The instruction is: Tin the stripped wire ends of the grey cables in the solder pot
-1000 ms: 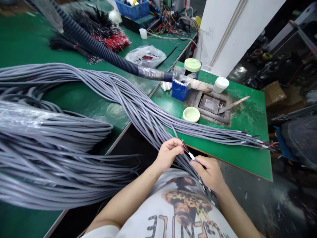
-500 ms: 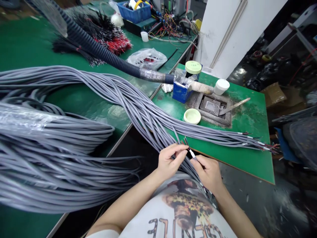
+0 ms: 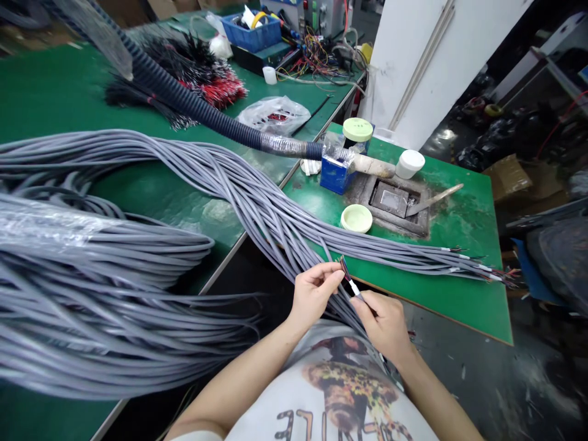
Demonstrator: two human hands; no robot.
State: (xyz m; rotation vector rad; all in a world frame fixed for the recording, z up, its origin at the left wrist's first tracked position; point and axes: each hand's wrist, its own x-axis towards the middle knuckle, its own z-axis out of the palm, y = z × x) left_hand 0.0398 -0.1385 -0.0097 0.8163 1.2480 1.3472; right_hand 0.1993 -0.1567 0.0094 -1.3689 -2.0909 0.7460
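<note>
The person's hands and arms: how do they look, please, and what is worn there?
The left hand and right hand are bare, with no gloves visible. Both forearms are uncovered. A white sleeve edges the left arm; the right sleeve is out of view. The white shirt has a brown-and-yellow picture above patterned letters.

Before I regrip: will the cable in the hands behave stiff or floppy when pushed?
The cable is likely semi-stiff: its jacketed end juts straight from the right hand. Its thin wires look floppier and may splay, being unsheathed. A longer length would probably bend, as neighbouring grey cables curve.
</note>
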